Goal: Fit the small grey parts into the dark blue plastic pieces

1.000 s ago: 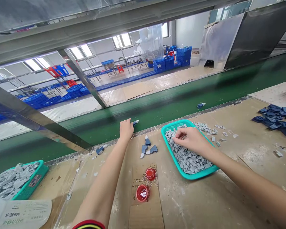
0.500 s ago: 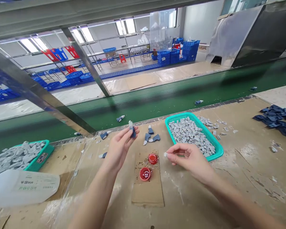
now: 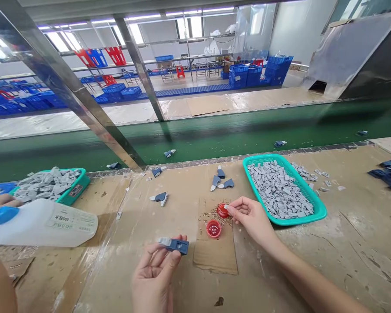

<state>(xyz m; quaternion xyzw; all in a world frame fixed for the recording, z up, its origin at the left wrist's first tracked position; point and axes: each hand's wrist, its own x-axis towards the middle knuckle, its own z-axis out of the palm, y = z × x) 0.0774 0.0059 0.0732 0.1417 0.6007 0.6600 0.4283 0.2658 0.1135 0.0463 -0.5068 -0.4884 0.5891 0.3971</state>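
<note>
Left hand [image 3: 156,271], its grip firm on a navy-and-grey part [image 3: 180,246] above the counter [image 3: 254,287] — and the right hand [image 3: 252,219] pinches a small pale piece [image 3: 226,207] right by the farther red cup [image 3: 222,212], near the teal basket [image 3: 320,212] heaped with grey pieces [image 3: 280,191]!

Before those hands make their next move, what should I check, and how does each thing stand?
1. Left hand holds the blue-and-grey part: ok.
2. Right hand pinches a small pale piece: ok.
3. Small pale piece clear of the farther red cup: cannot tell; they overlap in this view.
4. Nearer red cup has red liquid in it: ok.
5. Cardboard around the cups free of specks: not ok; brownish specks lie about them.
6. Co-worker's hand clear of the cups: ok; it is by the white bottle, far left.
</note>
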